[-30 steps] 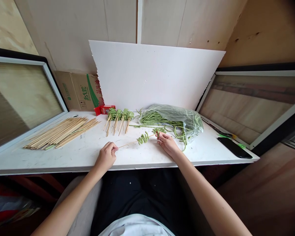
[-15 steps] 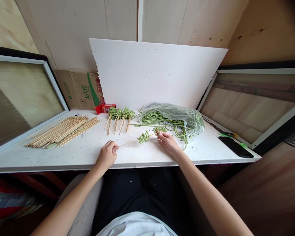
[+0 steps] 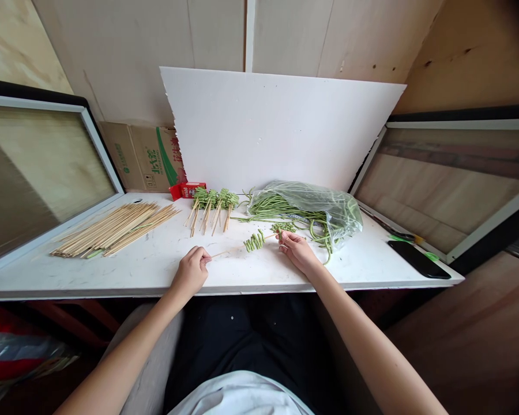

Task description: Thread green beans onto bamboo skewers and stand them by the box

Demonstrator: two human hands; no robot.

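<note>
Between my hands hangs a bamboo skewer (image 3: 219, 253) above the white table. Several folds of long green bean (image 3: 254, 241) are threaded near its right end. My left hand (image 3: 192, 269) is closed around the skewer's left end. At the tip, my right hand (image 3: 297, 251) pinches what looks like a length of long bean (image 3: 279, 234), partly hidden by the fingers. Just behind that hand lies a small pile of cut bean pieces (image 3: 289, 226). Finished-looking bean skewers (image 3: 216, 200) lie in a row farther back, their sticks pointing toward me.
Loose bamboo skewers (image 3: 112, 227) are heaped at the left. A clear plastic bag (image 3: 315, 196) of long beans lies at the back right. A black phone (image 3: 417, 259) rests near the right edge. A small red box (image 3: 188, 190) and a cardboard carton (image 3: 142, 158) stand behind.
The whole view shifts slightly to the right in the picture. Both hands, the skewer and the threaded bean keep nearly the same positions relative to each other.
</note>
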